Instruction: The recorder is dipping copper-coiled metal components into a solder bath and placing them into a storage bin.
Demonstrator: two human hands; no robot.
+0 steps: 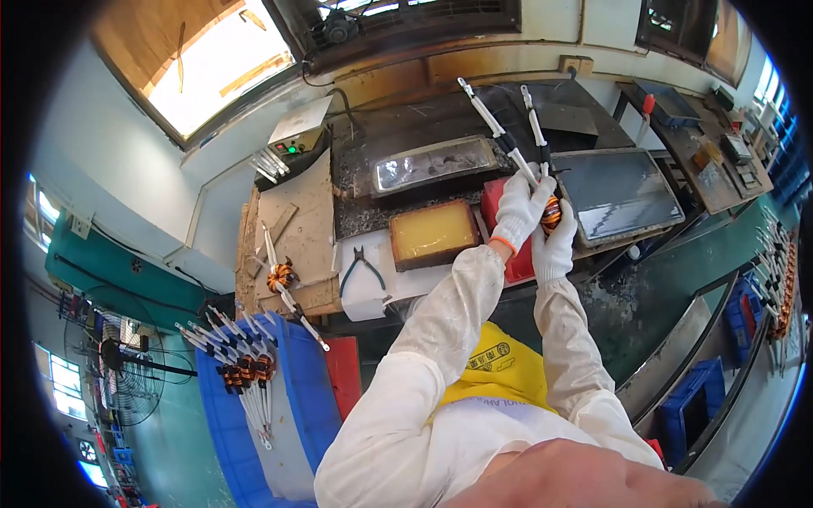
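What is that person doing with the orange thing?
A person in white gloves holds a small orange coil with long white-sleeved wires up in front of them. Both the left hand and the right hand have a grip on it, above a red tray. More coils like it lie in a blue bin at the left.

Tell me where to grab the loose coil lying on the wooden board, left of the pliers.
Grip the coil by its round orange-and-black wound body, coming straight down from above. The body is the compact, thick part and lies flat on the wooden board. Its long white-sleeved leads stick out both ways, thin and likely to bend or swing.
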